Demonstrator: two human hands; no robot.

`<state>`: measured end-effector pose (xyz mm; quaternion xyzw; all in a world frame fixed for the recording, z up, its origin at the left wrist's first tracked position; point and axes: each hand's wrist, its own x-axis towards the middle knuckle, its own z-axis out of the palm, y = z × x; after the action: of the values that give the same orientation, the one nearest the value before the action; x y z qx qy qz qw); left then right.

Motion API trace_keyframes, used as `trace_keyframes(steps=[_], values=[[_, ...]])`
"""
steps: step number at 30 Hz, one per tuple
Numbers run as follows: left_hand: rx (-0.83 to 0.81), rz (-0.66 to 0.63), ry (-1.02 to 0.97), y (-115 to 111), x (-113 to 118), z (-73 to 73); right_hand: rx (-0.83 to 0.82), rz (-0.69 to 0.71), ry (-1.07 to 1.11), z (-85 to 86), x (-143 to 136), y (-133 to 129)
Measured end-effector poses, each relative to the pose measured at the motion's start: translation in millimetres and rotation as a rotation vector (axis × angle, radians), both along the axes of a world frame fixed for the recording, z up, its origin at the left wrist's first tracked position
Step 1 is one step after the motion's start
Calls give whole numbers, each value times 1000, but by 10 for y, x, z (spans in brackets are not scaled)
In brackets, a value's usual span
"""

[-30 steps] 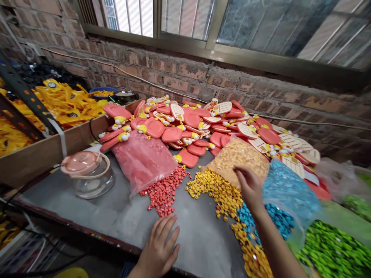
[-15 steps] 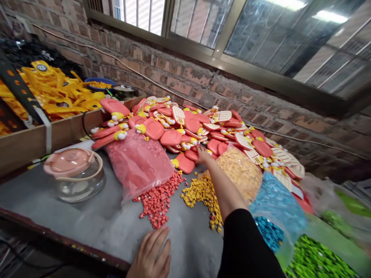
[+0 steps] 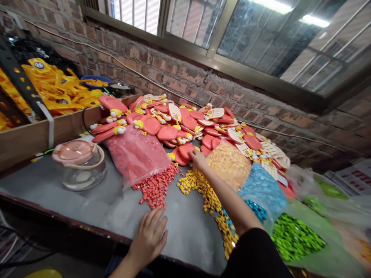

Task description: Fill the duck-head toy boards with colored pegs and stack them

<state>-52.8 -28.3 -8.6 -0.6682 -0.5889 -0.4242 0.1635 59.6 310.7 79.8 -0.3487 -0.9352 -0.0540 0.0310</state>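
By right hand (image 3: 199, 161), rounded coral paddle (image 3: 186, 150)

A rough brick wall (image 3: 174, 79) with uneven mortar ran behind the grey-topped table (image 3: 113, 210). Above it sat a metal-framed window (image 3: 255, 42), with bars beyond the glass; daylight glared through its left part, while the right pane carried bright light streaks (image 3: 314, 21). At left, a slotted dark metal post (image 3: 24, 85) leaned in view, and shadow filled the space below the tabletop.
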Motion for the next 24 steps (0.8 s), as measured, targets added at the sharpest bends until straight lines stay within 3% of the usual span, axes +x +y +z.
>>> trace_keyframes(steps=[6, 8, 10, 13, 15, 18, 22, 24], values=[[-31, 18, 8, -21, -16, -7, 140, 1, 559, 330, 380, -630], [-28, 28, 13, -27, -20, -11, 89, 48, 714, 500, 537, -892], [-29, 25, 19, -32, -22, -14, -45, 156, 659, 657, 669, -1121], [-35, 13, 26, -40, -23, -13, -259, 356, 299, 750, 744, -1393], [-42, 7, 29, -45, -22, -10, -334, 437, -12, 669, 695, -1550], [-50, 3, 36, -48, -22, -8, -295, 525, -314, 399, 505, -1765], [-64, 13, 51, -40, -32, -10, -280, 697, -250, 92, 174, -1833], [-71, -9, 58, -32, -41, -6, -259, 639, -114, 34, 33, -1686]])
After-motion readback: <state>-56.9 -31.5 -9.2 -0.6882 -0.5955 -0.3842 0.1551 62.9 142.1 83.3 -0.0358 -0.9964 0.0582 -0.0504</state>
